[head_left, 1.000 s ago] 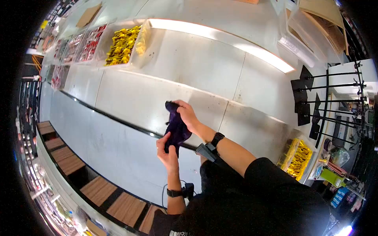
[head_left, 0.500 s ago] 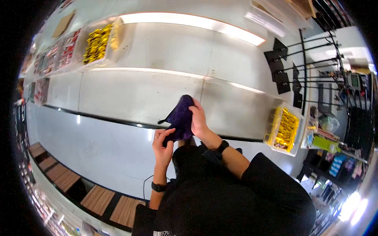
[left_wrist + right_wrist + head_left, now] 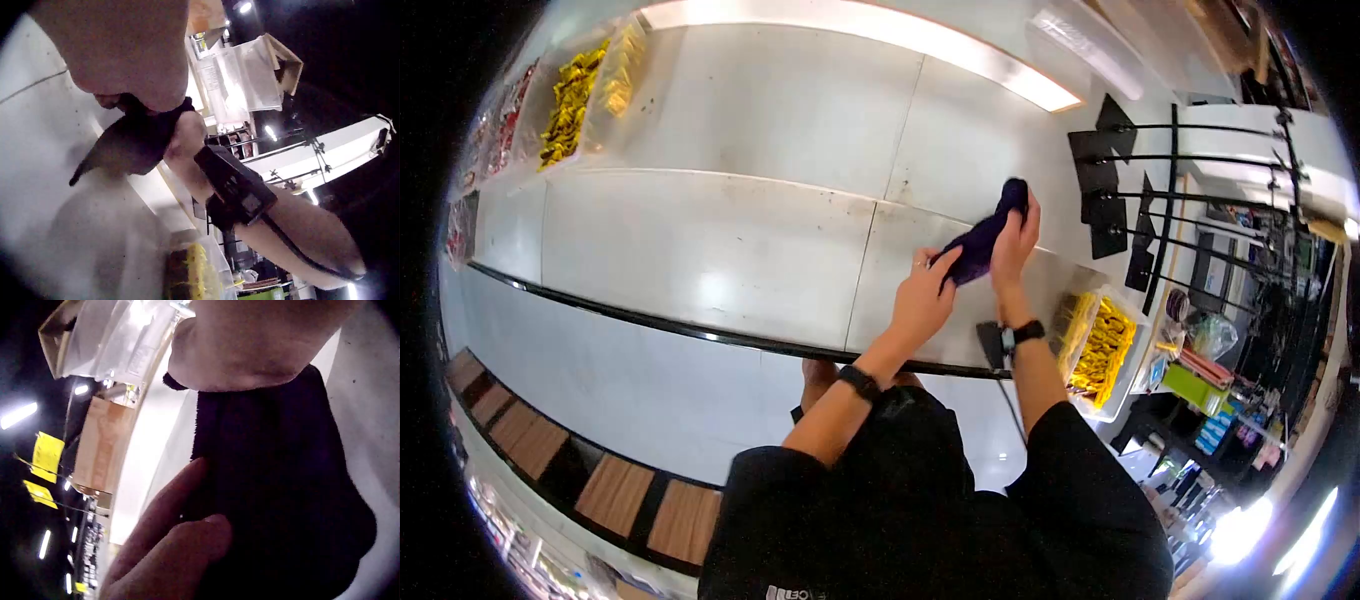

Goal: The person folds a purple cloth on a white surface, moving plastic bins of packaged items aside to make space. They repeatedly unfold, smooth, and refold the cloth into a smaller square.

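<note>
A dark purple, fuzzy cloth piece [image 3: 975,248] is stretched between both hands above the white worktop. My left hand [image 3: 925,300] pinches its lower left end between thumb and fingers. At the upper right end, my right hand [image 3: 1012,245] grips it, with a rounded tip sticking out past the fingers. Seen from the right wrist, the cloth [image 3: 275,462] hangs broad and dark with a fuzzy edge, and the left thumb and a finger [image 3: 169,544] lie against its side. In the left wrist view a pointed corner of the cloth [image 3: 119,147] dangles below the left hand [image 3: 125,56].
A clear bin of yellow-wrapped items [image 3: 1105,345] stands at the right of the white worktop [image 3: 730,260]. More bins [image 3: 575,105] with yellow and red packets sit at the far left. Black metal rods with dark plates [image 3: 1105,185] jut in at the right. Wood-topped blocks [image 3: 620,490] line the lower left.
Both hands have carried the cloth rightward and farther over the worktop, nearer the right-hand bin. The cloth now slants up to the right. The head view has shifted right.
</note>
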Tool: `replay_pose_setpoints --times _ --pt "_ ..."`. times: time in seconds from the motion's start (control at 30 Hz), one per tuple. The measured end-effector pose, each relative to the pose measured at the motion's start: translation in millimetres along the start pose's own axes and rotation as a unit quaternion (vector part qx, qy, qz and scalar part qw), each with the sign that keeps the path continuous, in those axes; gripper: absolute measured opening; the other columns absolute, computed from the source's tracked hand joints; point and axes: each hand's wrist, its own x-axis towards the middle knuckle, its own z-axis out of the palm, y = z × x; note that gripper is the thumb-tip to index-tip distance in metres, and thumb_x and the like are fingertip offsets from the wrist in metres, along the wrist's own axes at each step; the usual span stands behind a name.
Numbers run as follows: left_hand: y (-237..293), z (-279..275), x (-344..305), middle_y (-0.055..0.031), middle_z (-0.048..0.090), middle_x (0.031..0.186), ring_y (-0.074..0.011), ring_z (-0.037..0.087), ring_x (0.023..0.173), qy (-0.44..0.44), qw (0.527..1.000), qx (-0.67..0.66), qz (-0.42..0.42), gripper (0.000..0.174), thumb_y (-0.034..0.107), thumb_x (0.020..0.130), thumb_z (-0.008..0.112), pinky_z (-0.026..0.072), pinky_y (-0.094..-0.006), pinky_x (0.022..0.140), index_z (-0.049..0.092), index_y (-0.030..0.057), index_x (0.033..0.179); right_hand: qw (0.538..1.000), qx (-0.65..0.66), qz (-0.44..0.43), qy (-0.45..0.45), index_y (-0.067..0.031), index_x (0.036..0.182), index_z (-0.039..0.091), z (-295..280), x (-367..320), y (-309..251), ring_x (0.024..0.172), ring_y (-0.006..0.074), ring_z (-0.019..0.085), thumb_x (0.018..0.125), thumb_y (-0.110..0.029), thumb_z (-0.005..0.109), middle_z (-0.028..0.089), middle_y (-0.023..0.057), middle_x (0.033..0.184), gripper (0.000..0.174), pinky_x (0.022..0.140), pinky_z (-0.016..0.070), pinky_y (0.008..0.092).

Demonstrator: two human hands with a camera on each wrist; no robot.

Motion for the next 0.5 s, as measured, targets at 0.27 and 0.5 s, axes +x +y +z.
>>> replay_pose_setpoints --times 0.27,0.5 --pt "-35.6 -7.4 37.5 -0.0135 0.052 0.12 -0.0304 0.064 0.086 0.062 0.966 0.245 0.056 0.06 0.002 0.08 0.056 0.055 -0.0392 0.07 0.045 0.0167 0.137 0.931 -0.26 -0.247 -0.075 0.0014 0.114 0.06 63.9 6.4 0.6 0.116 0.0368 0.052 0.083 -0.006 0.056 0.059 0.0155 0.124 0.032 0.1 0.0399 0.0446" --pt "-73.6 -80.7 4.4 -0.0107 0.046 0.126 -0.0321 0.063 0.088 0.138 0.915 0.262 -0.274 0.065 0.008 0.082 0.055 0.0545 -0.043 0.068 0.039 0.0244 0.143 0.934 -0.111 -0.302 -0.154 0.0005 0.109 0.059 192.1 -44.3 -65.8 0.109 0.0366 0.055 0.08 -0.01 0.061 0.061 0.0151 0.114 0.03 0.095 0.0433 0.0463"
